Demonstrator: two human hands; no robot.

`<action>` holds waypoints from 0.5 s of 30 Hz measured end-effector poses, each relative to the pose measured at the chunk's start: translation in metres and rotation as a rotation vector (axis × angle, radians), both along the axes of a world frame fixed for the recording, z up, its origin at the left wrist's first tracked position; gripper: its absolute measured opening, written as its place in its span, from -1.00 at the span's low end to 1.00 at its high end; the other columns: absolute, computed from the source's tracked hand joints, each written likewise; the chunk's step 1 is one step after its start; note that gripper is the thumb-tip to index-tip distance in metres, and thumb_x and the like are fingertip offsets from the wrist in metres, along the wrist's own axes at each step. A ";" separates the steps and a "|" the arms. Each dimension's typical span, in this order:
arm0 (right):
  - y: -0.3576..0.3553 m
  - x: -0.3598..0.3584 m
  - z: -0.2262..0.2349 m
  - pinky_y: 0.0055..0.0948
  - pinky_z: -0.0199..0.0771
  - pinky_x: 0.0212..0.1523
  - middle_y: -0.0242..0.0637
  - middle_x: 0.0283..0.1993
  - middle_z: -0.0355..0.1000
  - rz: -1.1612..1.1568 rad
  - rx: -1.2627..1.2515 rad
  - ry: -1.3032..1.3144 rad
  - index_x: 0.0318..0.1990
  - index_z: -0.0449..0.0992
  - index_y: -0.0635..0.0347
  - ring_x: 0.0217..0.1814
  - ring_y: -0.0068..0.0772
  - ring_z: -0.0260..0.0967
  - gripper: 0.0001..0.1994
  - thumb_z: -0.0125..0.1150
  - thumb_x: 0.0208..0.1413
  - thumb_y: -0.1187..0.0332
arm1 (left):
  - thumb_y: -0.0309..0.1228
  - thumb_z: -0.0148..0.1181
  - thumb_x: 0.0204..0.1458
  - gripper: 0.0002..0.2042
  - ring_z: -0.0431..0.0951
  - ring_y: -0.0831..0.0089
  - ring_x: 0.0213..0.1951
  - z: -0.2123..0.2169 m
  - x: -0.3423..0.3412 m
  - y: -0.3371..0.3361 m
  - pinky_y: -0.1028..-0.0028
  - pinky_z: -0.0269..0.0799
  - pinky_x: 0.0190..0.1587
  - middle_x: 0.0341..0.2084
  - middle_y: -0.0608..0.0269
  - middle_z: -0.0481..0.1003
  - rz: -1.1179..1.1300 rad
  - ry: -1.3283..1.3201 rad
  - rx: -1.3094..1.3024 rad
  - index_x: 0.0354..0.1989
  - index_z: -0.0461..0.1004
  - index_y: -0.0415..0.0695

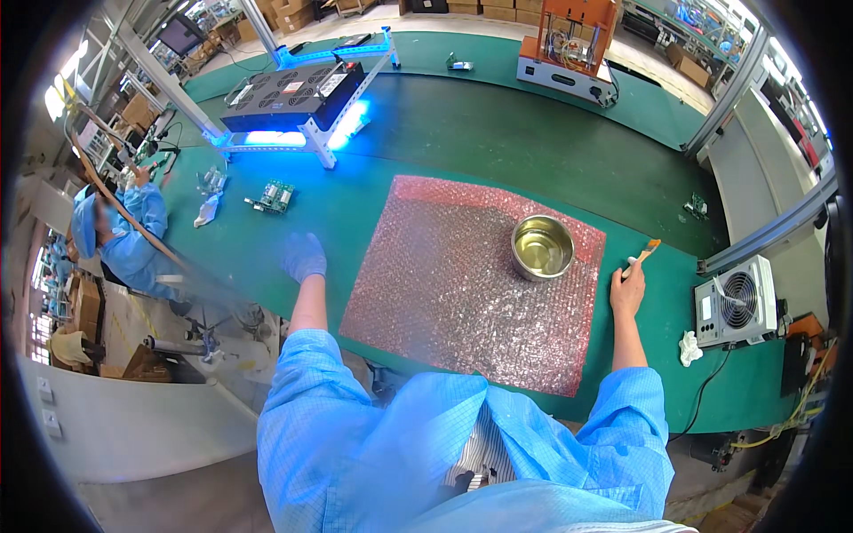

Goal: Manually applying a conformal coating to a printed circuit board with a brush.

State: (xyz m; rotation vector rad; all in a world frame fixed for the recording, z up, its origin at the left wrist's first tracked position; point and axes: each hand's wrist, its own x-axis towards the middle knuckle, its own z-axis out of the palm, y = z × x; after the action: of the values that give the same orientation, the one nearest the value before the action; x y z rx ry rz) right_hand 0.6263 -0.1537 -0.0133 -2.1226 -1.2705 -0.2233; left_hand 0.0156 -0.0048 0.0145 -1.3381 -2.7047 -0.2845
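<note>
**Brushing station on a green bench, seen from the head camera**

Stacked at the far edge of the picture, several brown cardboard boxes [298, 12] are seen, bent by the lens; more brown boxes [86, 306] lie at the left by the floor. A white label is seen on the top of the black fan unit [298, 91], which stands on a white frame lit blue from beneath. No print on any of them can be made out.

One pink sheet of bubble wrap [444, 284] is laid on the green bench [551, 133]. One round metal bowl [543, 248] with clear yellowish liquid is set on the sheet's far right corner. One small brush [643, 255] with a pale wooden handle is held in the right hand [627, 290], the fingers closed about the handle, just off the sheet's right edge and near the bowl. The left hand [304, 257], covered by a blue glove, is rested on the bench left of the sheet, the fingers loosely spread and nothing gripped. One green circuit board [276, 196] lies further off to the left. One white box fan [735, 311] stands at the right, with a crumpled white cloth [689, 348] beside it. One orange framed rig [570, 44] stands at the far side.

A second person in a blue coat [133, 240] is partly hidden behind a blurred rod at the left. The brush's bristles are too small to be judged.
</note>
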 end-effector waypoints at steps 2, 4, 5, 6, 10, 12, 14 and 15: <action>0.000 -0.002 0.001 -0.14 0.28 -0.06 0.00 -0.16 0.37 -0.004 -0.004 0.004 -0.10 0.33 0.26 -0.08 0.03 0.29 -0.68 0.10 -0.06 0.40 | -0.06 -0.17 0.08 -0.56 0.29 0.15 0.07 -0.005 0.000 -0.001 0.15 0.19 0.06 -0.01 0.06 0.33 -0.001 0.060 0.054 -0.01 0.33 -0.10; 0.000 -0.002 0.002 -0.14 0.28 -0.06 0.00 -0.16 0.37 -0.011 -0.010 0.007 -0.10 0.33 0.26 -0.08 0.03 0.29 -0.68 0.10 -0.06 0.40 | -0.10 -0.16 0.09 -0.62 0.33 0.17 0.04 -0.006 0.001 -0.001 0.17 0.25 0.00 -0.06 0.08 0.36 -0.004 0.120 0.108 -0.09 0.37 -0.10; 0.000 -0.002 0.002 -0.14 0.28 -0.06 -0.01 -0.16 0.37 -0.006 -0.004 0.001 -0.10 0.33 0.26 -0.08 0.03 0.29 -0.68 0.10 -0.06 0.40 | -0.11 -0.16 0.09 -0.62 0.32 0.16 0.04 -0.006 0.001 -0.001 0.16 0.24 0.01 -0.07 0.08 0.36 -0.005 0.112 0.106 -0.09 0.37 -0.10; 0.000 -0.002 0.002 -0.14 0.28 -0.06 -0.01 -0.16 0.37 -0.002 0.002 -0.004 -0.11 0.33 0.27 -0.08 0.02 0.29 -0.68 0.10 -0.06 0.40 | -0.11 -0.16 0.09 -0.62 0.31 0.16 0.05 -0.005 0.001 -0.001 0.16 0.24 0.02 -0.07 0.07 0.36 -0.007 0.103 0.105 -0.09 0.37 -0.11; 0.000 -0.001 0.002 -0.14 0.28 -0.07 -0.01 -0.16 0.36 -0.006 -0.018 0.018 -0.10 0.33 0.27 -0.07 0.02 0.29 -0.68 0.10 -0.06 0.40 | -0.11 -0.15 0.09 -0.62 0.32 0.15 0.03 -0.004 0.000 -0.002 0.15 0.24 0.02 -0.06 0.05 0.36 -0.014 0.090 0.089 -0.08 0.37 -0.11; 0.000 -0.001 0.001 -0.15 0.28 -0.07 -0.01 -0.15 0.36 -0.005 -0.017 0.008 -0.10 0.32 0.27 -0.07 0.02 0.29 -0.68 0.10 -0.06 0.40 | -0.11 -0.13 0.08 -0.62 0.34 0.14 0.02 -0.003 0.001 -0.003 0.14 0.24 0.03 -0.07 0.02 0.37 -0.009 0.095 0.112 -0.09 0.38 -0.12; 0.000 0.003 -0.005 -0.14 0.30 -0.07 0.00 -0.13 0.36 -0.007 -0.018 -0.011 -0.08 0.32 0.24 -0.07 0.03 0.30 -0.67 0.10 -0.05 0.39 | -0.11 -0.13 0.08 -0.62 0.35 0.13 0.01 -0.002 0.003 -0.003 0.15 0.24 0.03 -0.08 0.00 0.37 -0.012 0.095 0.110 -0.09 0.39 -0.12; -0.001 0.005 -0.006 -0.14 0.31 -0.07 0.01 -0.11 0.36 -0.010 -0.019 -0.031 -0.05 0.31 0.21 -0.07 0.05 0.31 -0.66 0.10 -0.03 0.37 | -0.11 -0.12 0.08 -0.62 0.36 0.13 0.00 0.000 0.004 -0.003 0.16 0.25 0.03 -0.09 -0.01 0.38 -0.015 0.095 0.107 -0.10 0.39 -0.13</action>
State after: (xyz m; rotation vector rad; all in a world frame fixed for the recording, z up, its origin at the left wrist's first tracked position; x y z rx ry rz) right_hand 0.6310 -0.1544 -0.0190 -2.1493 -1.2845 -0.2506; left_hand 0.0195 -0.0077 0.0142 -1.3082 -2.5644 -0.3530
